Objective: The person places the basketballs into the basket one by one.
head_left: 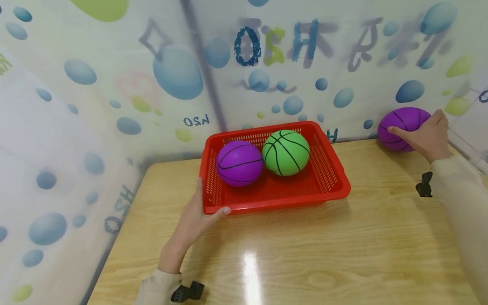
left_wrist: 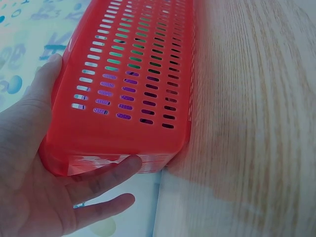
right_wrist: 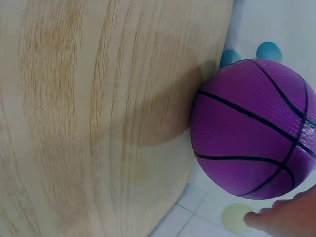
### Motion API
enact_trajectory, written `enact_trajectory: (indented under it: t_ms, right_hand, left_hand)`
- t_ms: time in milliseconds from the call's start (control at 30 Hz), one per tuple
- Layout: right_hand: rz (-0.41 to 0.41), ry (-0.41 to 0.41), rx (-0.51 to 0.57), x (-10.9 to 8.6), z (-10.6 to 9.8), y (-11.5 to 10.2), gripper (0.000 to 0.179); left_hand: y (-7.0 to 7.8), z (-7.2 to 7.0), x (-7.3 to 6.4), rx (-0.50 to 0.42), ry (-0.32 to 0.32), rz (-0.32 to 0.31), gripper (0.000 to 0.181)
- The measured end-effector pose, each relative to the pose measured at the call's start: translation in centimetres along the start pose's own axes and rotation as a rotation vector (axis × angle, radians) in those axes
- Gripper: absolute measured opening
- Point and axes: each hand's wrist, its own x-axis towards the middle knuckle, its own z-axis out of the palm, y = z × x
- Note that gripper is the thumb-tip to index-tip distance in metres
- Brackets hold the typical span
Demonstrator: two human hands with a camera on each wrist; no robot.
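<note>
A red plastic basket (head_left: pixel 267 203) with slotted walls stands on the wooden table, holding a purple ball (head_left: pixel 239 163) and a green ball (head_left: pixel 286 152), both with black basketball lines. My left hand (head_left: pixel 198 220) holds the basket's near left corner, thumb along the front rim and fingers round the left side. In the left wrist view the fingers (left_wrist: pixel 106 180) show beyond the corner. At the table's far right, another purple ball (right_wrist: pixel 252 131) rests by the wall. My right hand (head_left: pixel 427 135) is spread at it, thumb in front; in the right wrist view a fingertip shows apart from the ball.
The wooden table (head_left: pixel 305 258) reaches back to a wall covering (head_left: pixel 244 97) printed with bubbles and letters, which also runs down the left side. The table's right edge lies just beyond the right-hand purple ball.
</note>
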Motion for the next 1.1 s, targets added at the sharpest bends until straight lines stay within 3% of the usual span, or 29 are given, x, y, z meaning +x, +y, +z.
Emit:
enact_trajectory:
  t_ms: [167, 367, 700, 867, 1100]
  right_hand:
    - [0.017, -0.008, 0.001, 0.5, 0.4, 0.5, 0.122]
    - [0.043, 0.047, 0.018, 1.0, 1.1, 1.0, 0.124]
    - [0.05, 0.081, 0.08, 0.4, 1.1, 1.0, 0.114]
    - [-0.032, 0.099, 0.119, -0.6, 0.3, -0.1, 0.108]
    - [-0.185, 0.152, 0.127, -2.7, -2.0, -3.8, 0.096]
  left_hand:
    - [0.0, 0.0, 0.0, 0.0, 0.003, -0.007, 0.113]
    - [0.0, -0.1, 0.0, 0.01, 0.001, -0.002, 0.113]
    - [0.0, -0.1, 0.1, 0.028, -0.003, 0.006, 0.114]
    - [0.0, -0.2, 0.0, 0.037, -0.008, -0.006, 0.114]
    - [0.1, -0.3, 0.0, 0.032, -0.016, -0.013, 0.114]
